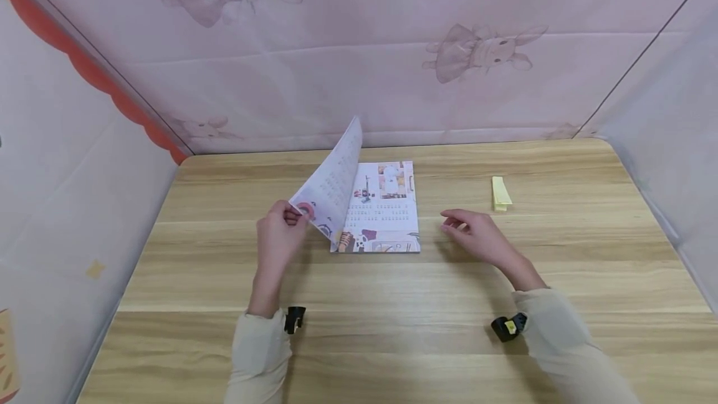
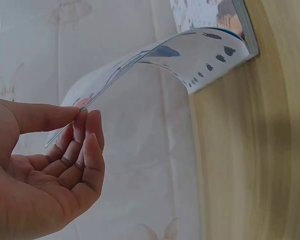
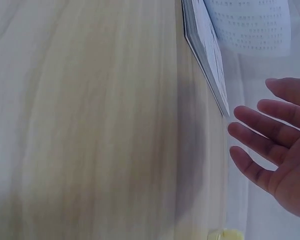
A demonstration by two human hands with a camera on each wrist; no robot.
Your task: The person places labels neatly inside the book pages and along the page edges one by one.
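Note:
An illustrated book [image 1: 387, 223] lies on the wooden table with its left part lifted. My left hand [image 1: 279, 234] pinches the lower outer corner of the raised pages [image 1: 332, 187] between thumb and fingers. In the left wrist view those pages [image 2: 140, 62] bend in a curve from the spine to the thumb. To the right of the book, my right hand [image 1: 477, 235] hovers over the table, holding nothing. Its fingers [image 3: 259, 137] are spread and loosely bent in the right wrist view, apart from the book's edge [image 3: 207, 65].
A folded pale yellow paper strip [image 1: 501, 193] lies on the table [image 1: 426, 317] behind and right of my right hand. A pink fabric wall with rabbit prints [image 1: 359, 80] rises along the back edge. White panels [image 1: 62, 173] flank the table.

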